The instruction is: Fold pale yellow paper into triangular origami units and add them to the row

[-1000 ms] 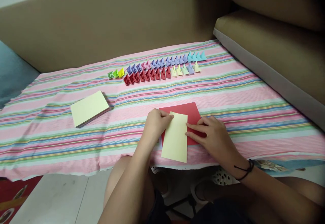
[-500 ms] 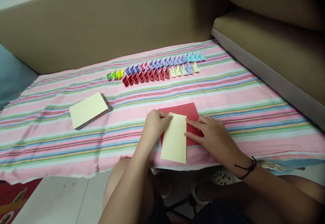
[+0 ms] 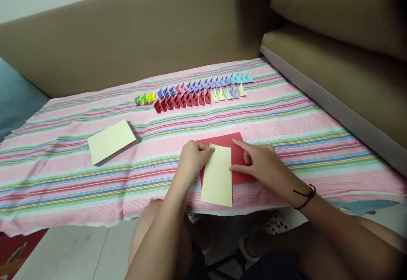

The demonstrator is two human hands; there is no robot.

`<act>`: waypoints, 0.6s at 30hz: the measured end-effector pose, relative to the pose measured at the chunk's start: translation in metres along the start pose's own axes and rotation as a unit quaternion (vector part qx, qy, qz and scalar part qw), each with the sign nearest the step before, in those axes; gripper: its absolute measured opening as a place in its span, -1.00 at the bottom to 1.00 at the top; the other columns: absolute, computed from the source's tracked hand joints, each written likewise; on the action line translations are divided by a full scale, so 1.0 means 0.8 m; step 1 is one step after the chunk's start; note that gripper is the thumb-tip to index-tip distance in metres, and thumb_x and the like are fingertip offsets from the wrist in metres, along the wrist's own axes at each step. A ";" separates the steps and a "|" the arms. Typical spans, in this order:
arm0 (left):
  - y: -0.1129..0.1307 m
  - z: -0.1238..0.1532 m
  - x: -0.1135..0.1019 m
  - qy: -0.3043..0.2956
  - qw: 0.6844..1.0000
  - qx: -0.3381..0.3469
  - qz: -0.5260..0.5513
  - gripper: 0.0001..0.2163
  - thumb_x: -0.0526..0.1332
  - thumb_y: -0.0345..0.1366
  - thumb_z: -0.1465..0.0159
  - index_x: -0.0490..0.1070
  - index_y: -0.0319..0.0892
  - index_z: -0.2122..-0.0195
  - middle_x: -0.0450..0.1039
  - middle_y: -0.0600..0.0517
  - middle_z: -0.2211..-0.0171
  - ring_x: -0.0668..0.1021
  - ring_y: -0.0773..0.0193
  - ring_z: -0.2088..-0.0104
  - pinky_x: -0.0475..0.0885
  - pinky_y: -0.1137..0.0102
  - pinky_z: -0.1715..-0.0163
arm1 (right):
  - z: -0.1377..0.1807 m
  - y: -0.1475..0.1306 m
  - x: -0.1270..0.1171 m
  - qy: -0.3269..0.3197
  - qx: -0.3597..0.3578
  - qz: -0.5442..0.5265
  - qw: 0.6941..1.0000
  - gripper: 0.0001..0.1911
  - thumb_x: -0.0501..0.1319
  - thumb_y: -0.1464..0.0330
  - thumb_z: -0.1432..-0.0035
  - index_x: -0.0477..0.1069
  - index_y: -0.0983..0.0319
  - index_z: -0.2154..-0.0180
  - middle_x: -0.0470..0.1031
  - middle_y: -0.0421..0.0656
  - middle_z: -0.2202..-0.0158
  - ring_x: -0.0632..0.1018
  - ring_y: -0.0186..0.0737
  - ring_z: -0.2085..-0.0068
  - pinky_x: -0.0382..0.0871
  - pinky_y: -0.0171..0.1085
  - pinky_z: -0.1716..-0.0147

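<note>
A pale yellow paper sheet (image 3: 216, 178), longer than wide, lies over a red sheet (image 3: 239, 165) at the cloth's front edge. My left hand (image 3: 192, 157) is closed at its upper left corner, thumb on top and fingers partly hidden. On the other side, my right hand (image 3: 259, 159) is open: the thumb tip meets the yellow sheet's right edge. Its index finger stretches over the red sheet, and the remaining fingers are curled. Farther left rests a stack of pale yellow paper (image 3: 112, 141).
Small folded red paper pieces (image 3: 182, 101) stand in a row with pale ones, behind them purple, pink and blue folded pieces (image 3: 218, 81). Green and yellow pieces (image 3: 144, 98) sit to their left. A striped cloth (image 3: 152, 144) covers the seat before a brown backrest (image 3: 143, 38). Cushions (image 3: 333, 68) border the right.
My right index finger has moved off the yellow sheet's edge, up and out over the red sheet. My left hand keeps its place on the corner. The camera view has shifted slightly.
</note>
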State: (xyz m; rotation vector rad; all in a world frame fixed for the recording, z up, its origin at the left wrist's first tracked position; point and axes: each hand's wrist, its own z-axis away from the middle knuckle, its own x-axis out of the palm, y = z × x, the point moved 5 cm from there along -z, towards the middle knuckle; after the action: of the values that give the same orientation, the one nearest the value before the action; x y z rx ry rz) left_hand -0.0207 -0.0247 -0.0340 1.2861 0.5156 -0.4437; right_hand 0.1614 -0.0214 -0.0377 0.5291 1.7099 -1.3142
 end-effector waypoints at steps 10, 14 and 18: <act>0.042 0.018 -0.014 -0.011 0.940 0.093 0.327 -0.63 0.30 -0.15 -0.03 0.23 -0.22 0.75 0.07 0.15 0.67 0.12 0.45 0.59 0.06 0.46 0.55 | -0.013 -0.016 -0.016 -0.019 0.034 -0.515 0.856 -0.71 0.28 0.15 0.00 0.47 0.22 0.31 0.54 -0.17 0.39 0.54 -0.19 0.34 0.38 -0.24 0.31; 0.045 0.022 -0.019 0.002 0.928 0.112 0.356 -0.64 0.27 -0.13 -0.08 0.23 -0.23 0.72 0.02 0.16 0.66 0.11 0.44 0.58 0.01 0.44 0.54 | -0.021 -0.022 -0.024 0.050 0.037 -0.537 0.841 -0.73 0.31 0.20 0.03 0.49 0.25 0.33 0.55 -0.13 0.37 0.53 -0.18 0.33 0.38 -0.24 0.29; 0.044 0.024 -0.026 0.001 0.930 0.124 0.346 -0.65 0.25 -0.12 -0.09 0.24 -0.23 0.68 0.06 0.16 0.66 0.13 0.44 0.58 0.01 0.45 0.54 | -0.025 -0.030 -0.036 0.103 0.005 -0.501 0.859 -0.79 0.30 0.23 0.00 0.49 0.24 0.36 0.56 -0.12 0.34 0.52 -0.19 0.29 0.37 -0.26 0.28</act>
State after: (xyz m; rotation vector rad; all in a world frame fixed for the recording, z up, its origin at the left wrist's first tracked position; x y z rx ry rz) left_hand -0.0150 -0.0346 0.0098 1.6115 -0.0183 0.0926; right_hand 0.1498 -0.0060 0.0005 -0.3238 2.2702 -2.0161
